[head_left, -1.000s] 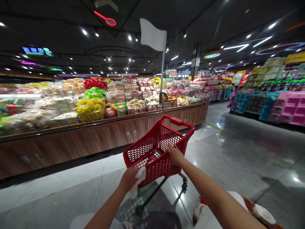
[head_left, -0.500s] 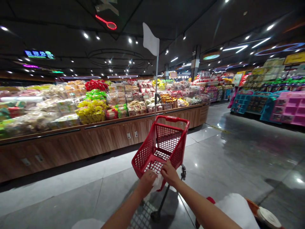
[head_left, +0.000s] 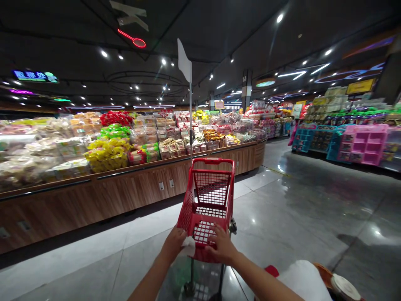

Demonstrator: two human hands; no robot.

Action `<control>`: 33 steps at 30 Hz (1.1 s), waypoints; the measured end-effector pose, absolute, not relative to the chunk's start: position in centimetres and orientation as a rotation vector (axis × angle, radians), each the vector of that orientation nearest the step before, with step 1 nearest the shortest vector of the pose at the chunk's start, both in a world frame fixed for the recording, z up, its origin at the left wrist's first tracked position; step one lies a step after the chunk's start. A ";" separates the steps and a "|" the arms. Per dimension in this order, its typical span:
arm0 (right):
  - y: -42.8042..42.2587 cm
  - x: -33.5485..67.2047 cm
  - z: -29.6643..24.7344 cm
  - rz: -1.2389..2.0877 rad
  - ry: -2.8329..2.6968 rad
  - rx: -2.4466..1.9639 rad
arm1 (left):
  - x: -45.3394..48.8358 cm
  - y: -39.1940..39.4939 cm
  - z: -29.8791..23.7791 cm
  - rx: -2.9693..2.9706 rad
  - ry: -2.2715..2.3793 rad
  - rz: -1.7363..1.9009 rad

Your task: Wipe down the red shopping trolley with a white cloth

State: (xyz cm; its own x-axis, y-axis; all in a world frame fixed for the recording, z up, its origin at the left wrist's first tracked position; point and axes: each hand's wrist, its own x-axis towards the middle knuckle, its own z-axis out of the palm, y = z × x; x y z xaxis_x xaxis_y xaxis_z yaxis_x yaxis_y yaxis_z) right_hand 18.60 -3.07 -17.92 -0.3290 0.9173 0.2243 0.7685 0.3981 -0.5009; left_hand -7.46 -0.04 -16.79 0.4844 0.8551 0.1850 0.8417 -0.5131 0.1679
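A red plastic shopping cart (head_left: 203,254) with grid sides stands in front of me, a tall pole with a white flag (head_left: 184,62) rising behind it. My left hand (head_left: 173,244) is closed on a crumpled white tissue (head_left: 189,246) at the cart's near left corner. My right hand (head_left: 223,247) is at the near right of the cart, fingers apart, with nothing seen in it. Whether its fingertips touch the rim I cannot tell. The basket's grid floor shows between both hands, with no goods on it.
A long wood-fronted display counter (head_left: 119,188) piled with packaged foods (head_left: 109,150) runs behind the cart. Pink plastic racks (head_left: 363,144) stand at the right on the shiny floor (head_left: 282,200). At the lower right is a white rounded shape (head_left: 303,280) beside a pale lid-like disc (head_left: 346,286).
My hands have moved apart: the left went leftward with the tissue, and the right has come off the tissue and spread its fingers. The cart now faces me more squarely.
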 end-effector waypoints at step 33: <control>-1.2 19.7 -13.8 0.400 -2.457 -1.187 | -5.8 -4.4 -19.0 2.412 1.740 0.754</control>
